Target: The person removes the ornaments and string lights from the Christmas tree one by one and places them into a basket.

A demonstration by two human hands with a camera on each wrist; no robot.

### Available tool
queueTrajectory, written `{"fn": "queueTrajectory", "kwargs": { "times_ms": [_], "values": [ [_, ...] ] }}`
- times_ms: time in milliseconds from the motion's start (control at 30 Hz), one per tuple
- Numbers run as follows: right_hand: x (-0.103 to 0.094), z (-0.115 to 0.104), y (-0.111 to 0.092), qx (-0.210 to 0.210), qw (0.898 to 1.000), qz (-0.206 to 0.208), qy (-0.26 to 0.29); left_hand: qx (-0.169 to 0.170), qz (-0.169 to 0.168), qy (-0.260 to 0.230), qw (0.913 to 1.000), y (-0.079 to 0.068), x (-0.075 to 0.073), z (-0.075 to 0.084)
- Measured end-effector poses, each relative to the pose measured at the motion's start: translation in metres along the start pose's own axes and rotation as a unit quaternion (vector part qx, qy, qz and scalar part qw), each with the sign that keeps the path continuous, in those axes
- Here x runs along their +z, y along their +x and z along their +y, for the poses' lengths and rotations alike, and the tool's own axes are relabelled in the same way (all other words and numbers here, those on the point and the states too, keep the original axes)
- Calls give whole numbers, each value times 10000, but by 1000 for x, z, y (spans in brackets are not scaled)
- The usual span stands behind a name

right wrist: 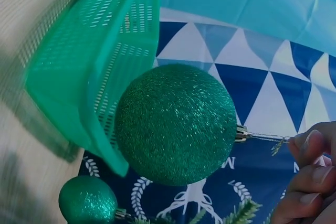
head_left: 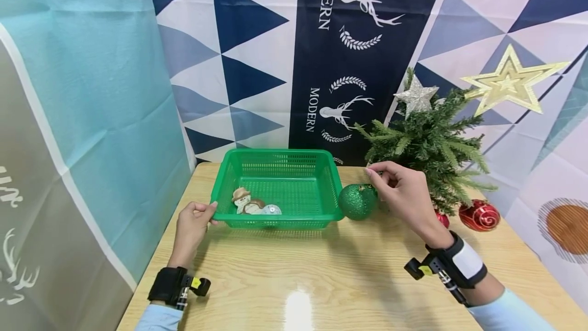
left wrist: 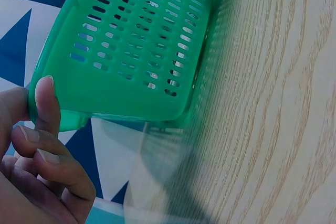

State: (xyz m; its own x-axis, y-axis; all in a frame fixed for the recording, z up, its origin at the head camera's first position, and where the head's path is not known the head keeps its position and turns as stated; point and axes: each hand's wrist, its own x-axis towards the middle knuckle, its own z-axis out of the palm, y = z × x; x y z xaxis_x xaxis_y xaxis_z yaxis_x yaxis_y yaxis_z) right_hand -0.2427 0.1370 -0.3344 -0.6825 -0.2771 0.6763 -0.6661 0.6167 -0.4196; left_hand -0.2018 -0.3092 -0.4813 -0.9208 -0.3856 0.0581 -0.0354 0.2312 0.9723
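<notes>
With thumb and fingers my left hand point(head_left: 193, 226) grips the rim of a green plastic basket point(head_left: 294, 217) at its near left corner; the left wrist view shows the fingertips on that basket's slotted wall point(left wrist: 131, 95). My right hand point(head_left: 404, 193) pinches the thin hanging string point(right wrist: 265, 137) of a green glitter Christmas ball point(head_left: 358, 202). This ball hangs just right of the basket, beside its right rim. Inside the basket lie a snowman figure point(head_left: 248, 202) with a brown hat and a pale round piece point(head_left: 272, 209).
Behind my right hand stands a small Christmas tree point(head_left: 427, 142) with a silver star point(head_left: 417, 96) and a large gold star point(head_left: 510, 80). Low on it are red baubles point(head_left: 479, 215). Another green ball point(right wrist: 86, 200) shows near the tree's tips. Patterned cloth point(head_left: 257, 55) backs the wooden table point(head_left: 257, 275).
</notes>
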Motion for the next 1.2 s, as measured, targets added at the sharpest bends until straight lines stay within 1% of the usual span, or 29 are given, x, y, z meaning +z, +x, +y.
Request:
{"fn": "queueTrajectory", "kwargs": {
  "times_ms": [267,500,767,933,1200],
  "values": [
    [9,0,2,-29,9999,-124,-3,1,5,16,10000,1,2,0],
    [17,-1,2,-158,9997,-145,136,69,-50,-44,10000,1,3,1],
    [26,-5,3,-145,9995,-148,222,45,-17,7,10000,0,3,0],
    [31,-8,6,-114,9993,-236,273,64,51,-31,10000,0,1,0],
    [38,-9,5,-149,9990,-347,228,-13,33,-33,10000,-1,0,0]
  ]
}}
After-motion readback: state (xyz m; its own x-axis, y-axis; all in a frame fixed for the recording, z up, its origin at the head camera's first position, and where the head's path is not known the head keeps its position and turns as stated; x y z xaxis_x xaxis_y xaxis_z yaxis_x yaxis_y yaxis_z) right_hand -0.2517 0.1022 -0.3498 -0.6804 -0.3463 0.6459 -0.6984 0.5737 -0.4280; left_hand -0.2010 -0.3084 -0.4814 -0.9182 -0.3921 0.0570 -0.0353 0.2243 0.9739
